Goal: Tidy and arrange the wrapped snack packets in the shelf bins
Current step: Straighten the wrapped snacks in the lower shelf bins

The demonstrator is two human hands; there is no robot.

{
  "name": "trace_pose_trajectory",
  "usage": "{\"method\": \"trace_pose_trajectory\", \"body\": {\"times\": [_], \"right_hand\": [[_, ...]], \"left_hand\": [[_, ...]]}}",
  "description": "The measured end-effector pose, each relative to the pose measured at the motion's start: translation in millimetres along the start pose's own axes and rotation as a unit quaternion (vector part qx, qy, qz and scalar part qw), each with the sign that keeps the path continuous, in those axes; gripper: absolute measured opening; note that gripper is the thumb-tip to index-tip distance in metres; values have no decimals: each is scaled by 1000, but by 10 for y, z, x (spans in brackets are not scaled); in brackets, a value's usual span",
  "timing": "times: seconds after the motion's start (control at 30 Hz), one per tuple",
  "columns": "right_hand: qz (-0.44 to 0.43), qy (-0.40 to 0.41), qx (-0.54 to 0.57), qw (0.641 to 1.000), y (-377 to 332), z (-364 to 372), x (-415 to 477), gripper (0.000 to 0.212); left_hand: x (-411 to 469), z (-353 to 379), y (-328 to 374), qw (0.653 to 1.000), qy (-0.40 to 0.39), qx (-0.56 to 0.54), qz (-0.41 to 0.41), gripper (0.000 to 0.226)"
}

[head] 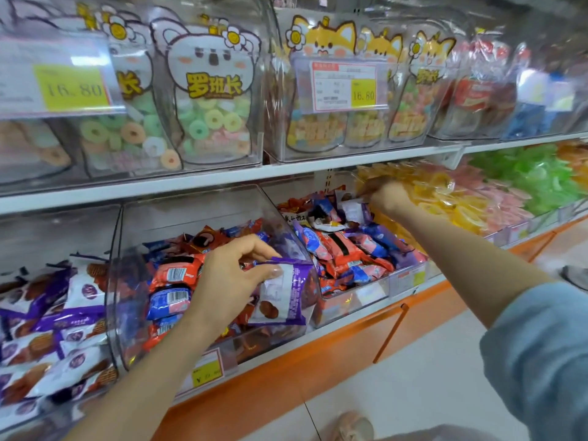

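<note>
My left hand [229, 278] pinches a purple-and-white snack packet [286, 291] at the front right corner of the middle clear bin [133, 281], which holds red, blue and purple packets. My right hand [386, 195] reaches deep into the back of the adjacent bin [404, 278] to the right, its fingers curled down among purple and white packets [353, 211]. Motion blur hides whether it grips one. That bin is piled with red, pink, blue and purple wrapped packets.
A bin of purple-and-white biscuit packets [54, 329] sits at the left. Yellow, pink and green jelly sweets [477, 198] fill bins to the right. The upper shelf [286, 170] carries clear boxes of ring gummies with price tags. An orange shelf base [350, 354] runs below.
</note>
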State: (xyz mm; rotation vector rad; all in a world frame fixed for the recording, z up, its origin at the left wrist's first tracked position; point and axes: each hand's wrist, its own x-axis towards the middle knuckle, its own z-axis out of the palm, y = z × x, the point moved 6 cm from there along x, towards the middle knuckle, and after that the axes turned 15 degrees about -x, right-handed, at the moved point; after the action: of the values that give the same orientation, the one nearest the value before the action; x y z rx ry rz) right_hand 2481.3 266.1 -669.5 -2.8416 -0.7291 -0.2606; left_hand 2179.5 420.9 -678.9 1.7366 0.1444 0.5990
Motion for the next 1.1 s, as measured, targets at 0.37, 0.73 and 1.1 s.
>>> {"method": "trace_pose_trajectory", "body": {"times": [0.37,0.73,1.1], "right_hand": [[-76,-117,-58,988,-313,373,412,21],[-135,73,-72,986,-298,232,206,14],[-193,336,40,921,-529,-581,-1301,23]], "left_hand": [[37,-25,-81,1000,14,-4,6,19],[7,91,-10,999,-20,-22,28,23],[-130,75,122,998,-29,9,59,24]]}}
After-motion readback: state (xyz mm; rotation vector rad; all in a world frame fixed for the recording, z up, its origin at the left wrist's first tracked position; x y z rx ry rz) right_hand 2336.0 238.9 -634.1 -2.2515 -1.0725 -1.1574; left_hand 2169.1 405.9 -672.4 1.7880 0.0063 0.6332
